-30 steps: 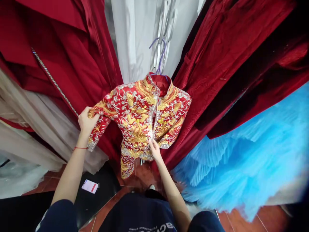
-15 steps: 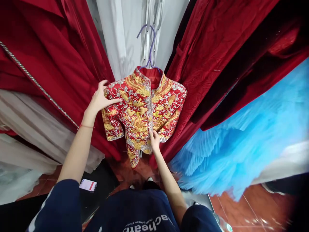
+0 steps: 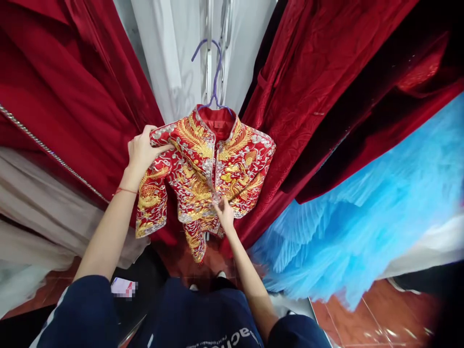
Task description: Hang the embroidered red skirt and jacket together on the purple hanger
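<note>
A red jacket with gold and silver embroidery hangs in front of me on a purple hanger. Its stand collar is parted, and red lining shows inside. My left hand grips the jacket's shoulder at the left, thumb on the front and fingers over the top and behind. With thumb and fingers, my right hand pinches the front edge low on the jacket. Below the hem hangs another piece of matching embroidered cloth.
Dark red garments hang at the left, and more red ones at the right. A blue ruffled tulle skirt spreads at the right. Pale tulle hangs at the left. A phone lies on a black surface, above red floor tiles.
My left hand has closed on the jacket's shoulder and drawn it outward, spreading that sleeve to the left. The collar gapes wider. My right hand stays on the front edge.
</note>
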{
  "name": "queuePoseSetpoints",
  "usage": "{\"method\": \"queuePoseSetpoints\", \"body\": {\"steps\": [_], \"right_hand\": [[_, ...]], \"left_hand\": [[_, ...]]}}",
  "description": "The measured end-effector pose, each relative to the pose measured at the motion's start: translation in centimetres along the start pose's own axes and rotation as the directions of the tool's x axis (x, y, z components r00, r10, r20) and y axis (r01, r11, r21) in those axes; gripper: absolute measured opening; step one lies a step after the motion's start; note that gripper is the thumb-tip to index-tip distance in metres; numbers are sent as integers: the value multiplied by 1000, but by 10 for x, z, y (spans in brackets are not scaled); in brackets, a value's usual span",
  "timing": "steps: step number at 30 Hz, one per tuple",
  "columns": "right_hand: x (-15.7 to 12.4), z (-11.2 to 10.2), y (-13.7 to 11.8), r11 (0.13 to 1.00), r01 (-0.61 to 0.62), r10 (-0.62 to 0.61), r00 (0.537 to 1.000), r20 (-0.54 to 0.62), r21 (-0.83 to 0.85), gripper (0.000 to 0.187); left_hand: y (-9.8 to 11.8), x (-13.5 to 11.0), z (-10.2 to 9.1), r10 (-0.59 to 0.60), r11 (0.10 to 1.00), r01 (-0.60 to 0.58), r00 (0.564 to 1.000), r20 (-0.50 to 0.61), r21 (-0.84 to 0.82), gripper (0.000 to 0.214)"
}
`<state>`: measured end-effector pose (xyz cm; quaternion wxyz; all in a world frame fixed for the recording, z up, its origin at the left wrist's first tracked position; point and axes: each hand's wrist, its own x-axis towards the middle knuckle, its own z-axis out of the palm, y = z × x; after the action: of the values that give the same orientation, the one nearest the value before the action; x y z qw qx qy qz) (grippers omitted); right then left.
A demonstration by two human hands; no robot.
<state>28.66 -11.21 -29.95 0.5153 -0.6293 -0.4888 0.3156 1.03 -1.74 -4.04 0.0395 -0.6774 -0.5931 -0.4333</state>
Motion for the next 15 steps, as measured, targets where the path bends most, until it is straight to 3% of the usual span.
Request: {"method": "queuePoseSetpoints", "body": {"steps": [3, 6, 7, 8, 9, 10, 12, 15], "right_hand": [[-19, 4, 36, 993, -119, 119, 991, 59, -1, 27], [-34, 12, 67, 971, -233, 227, 968, 103, 58, 21], [-37, 16, 74, 959, -267, 255, 959, 120, 94, 20], [-39, 20, 80, 944, -299, 281, 950, 138, 137, 21], [-39, 23, 85, 925, -332, 305, 939, 159, 185, 23], [-39, 27, 88, 901, -365, 329, 927, 180, 234, 25], [-36, 31, 94, 841, -429, 372, 901, 222, 329, 30], [-23, 32, 103, 743, -505, 427, 863, 270, 439, 33]], "left_hand": [[7, -60, 25, -6, 999, 0, 982, -187, -35, 81], [10, -168, 70, -241, 967, 213, 943, -229, -140, 92], [10, -208, 88, -404, 903, 357, 895, -190, -239, 88], [10, -246, 105, -592, 767, 522, 800, -98, -373, 82], [8, -279, 122, -743, 566, 659, 668, 40, -496, 74], [5, -306, 137, -791, 457, 724, 597, 136, -517, 62], [-3, -337, 163, -802, 302, 793, 512, 308, -530, 45], [-24, -334, 188, -748, 138, 829, 446, 492, -542, 30]]}}
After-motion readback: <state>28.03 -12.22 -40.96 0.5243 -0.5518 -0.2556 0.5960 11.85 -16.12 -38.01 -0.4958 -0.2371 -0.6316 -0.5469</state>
